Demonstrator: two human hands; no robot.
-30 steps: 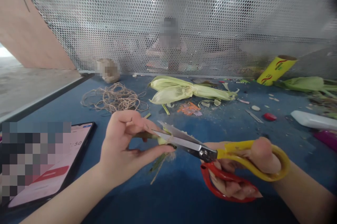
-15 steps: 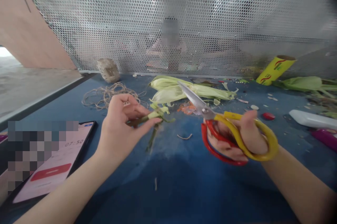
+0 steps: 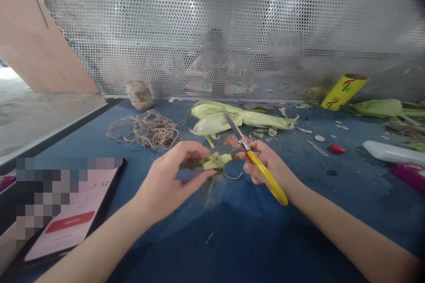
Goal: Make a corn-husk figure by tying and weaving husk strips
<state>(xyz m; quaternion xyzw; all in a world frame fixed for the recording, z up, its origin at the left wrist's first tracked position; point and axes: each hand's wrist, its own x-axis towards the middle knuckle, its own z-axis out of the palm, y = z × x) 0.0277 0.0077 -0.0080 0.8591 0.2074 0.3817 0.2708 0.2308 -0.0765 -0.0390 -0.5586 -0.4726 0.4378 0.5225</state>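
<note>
My left hand [image 3: 175, 176] pinches a small piece of pale green plant stem [image 3: 217, 161] between thumb and fingers. A brownish part runs back under the fingers, and a thin strand hangs below. My right hand [image 3: 270, 165] holds scissors [image 3: 265, 174] with yellow and red handles. Their metal blades point up and away, apparently closed. A finger of that hand reaches the stem's right end. Beyond the hands lie pale green corn husks [image 3: 215, 119] on the blue table [image 3: 232, 238]. A tangle of brown twine [image 3: 149, 129] lies beyond my left hand.
A phone [image 3: 71, 221] lies at the left. A roll of twine [image 3: 138, 94] and a tilted yellow tube [image 3: 343, 91] stand at the back, before a perforated metal panel [image 3: 133, 21]. To the right are a red piece [image 3: 337, 149], a thin blade [image 3: 318, 148] and a white-and-purple object [image 3: 395, 151].
My left hand has moved right with the stem. My right hand has moved left to it and turned the scissors; their blades have come together.
</note>
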